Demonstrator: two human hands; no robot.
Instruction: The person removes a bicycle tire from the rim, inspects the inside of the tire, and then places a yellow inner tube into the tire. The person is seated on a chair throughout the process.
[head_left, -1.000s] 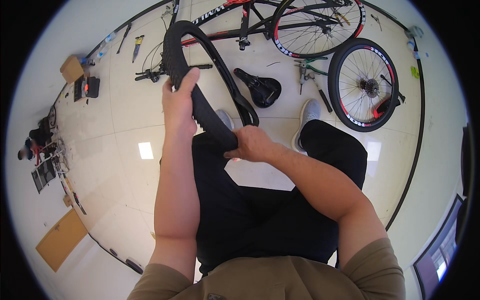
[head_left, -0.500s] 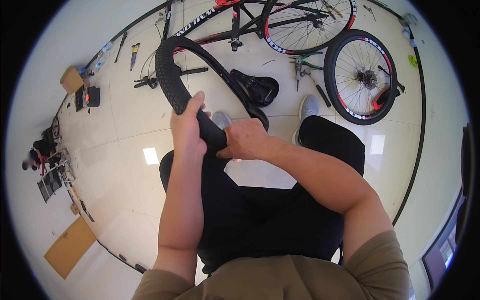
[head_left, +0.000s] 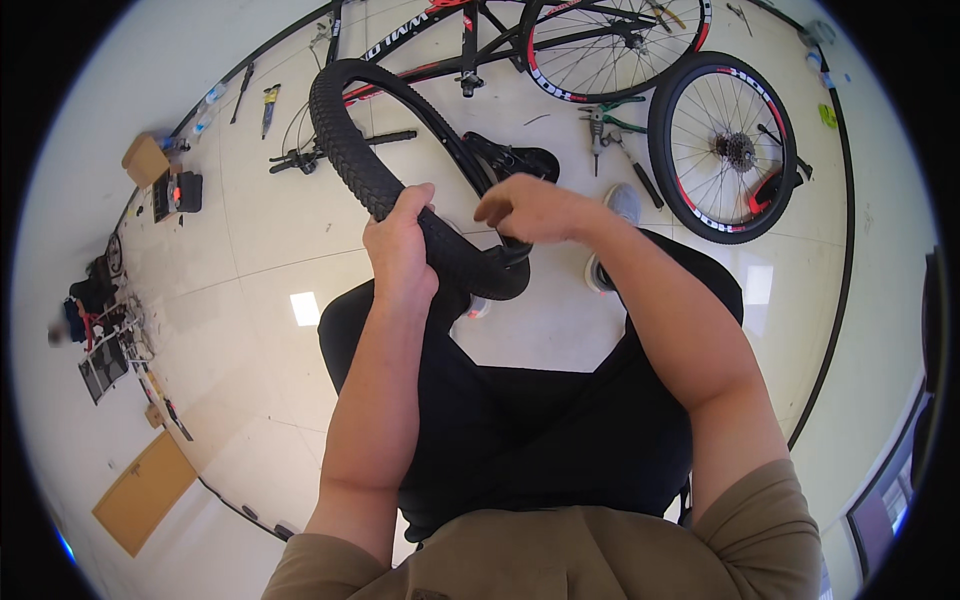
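I hold a black knobbly bicycle tyre [head_left: 345, 130] in front of my knees; it loops up and away from me. My left hand [head_left: 400, 245] is wrapped around its near tread. My right hand [head_left: 530, 208] pinches the tyre's inner edge at the near right, fingers curled over the rim of the rubber. Both forearms reach up from the lower edge over my black trousers [head_left: 540, 420].
A black saddle [head_left: 525, 160] lies on the pale floor just beyond the tyre. A loose spoked wheel with red marks [head_left: 725, 145] lies at the right, a bicycle frame with a wheel [head_left: 600, 40] at the top. Pliers [head_left: 610, 115], handlebar [head_left: 330, 150] and boxes [head_left: 150, 160] lie around.
My right hand has shifted right and up along the tyre's inner edge. The tyre has turned a little in my left hand, which stays gripping the tread.
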